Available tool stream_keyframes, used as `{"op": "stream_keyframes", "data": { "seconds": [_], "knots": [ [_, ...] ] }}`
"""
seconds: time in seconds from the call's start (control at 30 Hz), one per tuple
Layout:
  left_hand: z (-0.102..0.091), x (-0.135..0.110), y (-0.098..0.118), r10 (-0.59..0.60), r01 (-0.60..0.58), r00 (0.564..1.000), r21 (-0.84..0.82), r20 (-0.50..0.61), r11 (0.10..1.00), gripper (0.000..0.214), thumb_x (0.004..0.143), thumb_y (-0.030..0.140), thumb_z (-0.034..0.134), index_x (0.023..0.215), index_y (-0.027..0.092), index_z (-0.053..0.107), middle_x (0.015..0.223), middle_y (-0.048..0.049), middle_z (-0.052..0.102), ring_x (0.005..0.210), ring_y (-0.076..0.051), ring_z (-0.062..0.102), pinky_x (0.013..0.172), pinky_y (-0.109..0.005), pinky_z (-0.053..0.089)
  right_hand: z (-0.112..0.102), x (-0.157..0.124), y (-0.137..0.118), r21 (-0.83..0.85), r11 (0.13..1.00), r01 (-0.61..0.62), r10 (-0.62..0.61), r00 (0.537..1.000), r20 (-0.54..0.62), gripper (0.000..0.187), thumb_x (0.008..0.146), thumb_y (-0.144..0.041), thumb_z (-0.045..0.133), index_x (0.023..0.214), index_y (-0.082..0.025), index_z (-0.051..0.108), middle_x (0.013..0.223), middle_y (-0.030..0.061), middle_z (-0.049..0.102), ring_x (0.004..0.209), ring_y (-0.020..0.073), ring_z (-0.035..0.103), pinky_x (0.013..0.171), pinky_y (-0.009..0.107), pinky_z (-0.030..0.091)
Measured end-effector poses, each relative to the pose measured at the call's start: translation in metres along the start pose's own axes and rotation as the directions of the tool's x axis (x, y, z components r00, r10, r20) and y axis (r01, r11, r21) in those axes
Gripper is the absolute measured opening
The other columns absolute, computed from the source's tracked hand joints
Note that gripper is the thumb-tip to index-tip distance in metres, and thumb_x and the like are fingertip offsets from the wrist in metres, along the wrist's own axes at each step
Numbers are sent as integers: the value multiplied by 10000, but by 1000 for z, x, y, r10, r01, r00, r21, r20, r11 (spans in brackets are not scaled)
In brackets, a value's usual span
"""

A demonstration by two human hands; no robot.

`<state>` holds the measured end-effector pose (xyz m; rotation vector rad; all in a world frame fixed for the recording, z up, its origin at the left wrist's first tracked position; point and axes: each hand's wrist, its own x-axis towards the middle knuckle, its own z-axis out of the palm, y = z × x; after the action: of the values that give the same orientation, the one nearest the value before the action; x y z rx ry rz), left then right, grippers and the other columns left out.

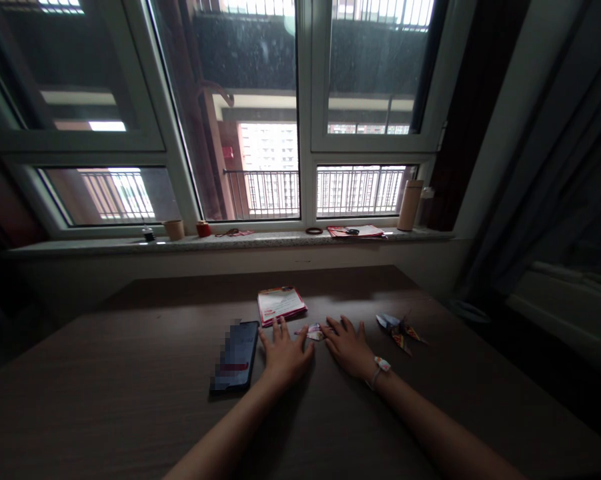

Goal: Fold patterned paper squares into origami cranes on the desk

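Observation:
A small folded paper piece [315, 331], pale with coloured print, lies on the table between my two hands. My left hand [283, 355] rests palm down with its fingers spread, its thumb side at the paper's left end. On the other side, my right hand [349, 347] lies flat with fingers apart, fingertips at the paper's right end. A bracelet [381, 364] circles my right wrist. Left of my left hand is a phone [235, 358], its screen partly pixelated. Just beyond its fingertips sits a stack of printed paper sheets [281, 304].
Folded paper shapes [400, 330] lie to the right on the brown table [130, 373]. Along the windowsill [275, 241] stand a paper cup [174, 230], a red jar [203, 229], a ring-shaped item [314, 231], scissors [352, 231] on papers and a tall bottle [409, 205].

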<state>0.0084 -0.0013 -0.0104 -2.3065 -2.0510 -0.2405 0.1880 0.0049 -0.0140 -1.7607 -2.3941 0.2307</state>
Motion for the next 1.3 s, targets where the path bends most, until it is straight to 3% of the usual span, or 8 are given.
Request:
{"op": "stream_keyframes", "data": {
  "seconds": [0.4, 0.63, 0.8, 0.93, 1.03, 1.3],
  "knots": [
    [-6, -6, -4, 13, -7, 997, 71, -77, 997, 605, 904, 610, 374, 1392, 290, 535, 1533, -162, 400, 1451, -452, 204, 1095, -726, -48, -1, 0, 2, 7, 1000, 2, -2, 1000, 16, 500, 997, -444, 236, 1485, -387, 329, 1609, -29, 250, 1472, 350, 140, 1109, 740, 59],
    [-6, -8, -4, -4, 12, 995, 81, -99, 997, 603, 904, 612, 380, 1380, 284, 549, 1553, -147, 369, 1465, -436, 174, 1100, -727, -33, -1, -1, 4, 18, 1000, 7, -7, 1000, 5, 503, 993, -456, 245, 1481, -385, 340, 1605, -27, 264, 1473, 342, 150, 1120, 725, 33],
    [-3, -7, -3, 48, -38, 991, 82, -122, 996, 610, 919, 583, 397, 1383, 216, 546, 1578, -177, 298, 1484, -392, 149, 1116, -719, -42, 0, -3, 2, 23, 1000, 11, -10, 999, -32, 481, 995, -447, 258, 1462, -407, 366, 1591, -45, 297, 1466, 321, 176, 1127, 713, 26],
    [-1, 0, -4, 155, -155, 980, 5, -123, 988, 511, 931, 509, 455, 1404, 320, 504, 1575, -110, 336, 1478, -357, 195, 1116, -733, 9, 1, -2, 2, 36, 999, 26, -23, 996, -82, 445, 994, -436, 301, 1419, -414, 433, 1569, -42, 345, 1442, 308, 233, 1128, 706, 59],
    [1, 5, -3, 215, -226, 967, -68, -137, 972, 391, 936, 446, 498, 1320, 419, 563, 1554, -35, 392, 1455, -333, 260, 1116, -734, 73, 1, 0, 3, 61, 997, 51, -42, 990, -138, 415, 988, -437, 348, 1372, -399, 500, 1543, -33, 394, 1419, 303, 277, 1130, 698, 72],
    [2, 10, -2, 175, -194, 978, -191, -109, 962, 241, 890, 403, 605, 1107, 400, 711, 1431, -14, 543, 1389, -315, 359, 1129, -706, 118, -4, 4, 11, 160, 973, 169, -131, 966, -224, 276, 929, -408, 531, 1158, -359, 676, 1381, -4, 578, 1327, 246, 407, 1175, 586, 39]
  ]
}}
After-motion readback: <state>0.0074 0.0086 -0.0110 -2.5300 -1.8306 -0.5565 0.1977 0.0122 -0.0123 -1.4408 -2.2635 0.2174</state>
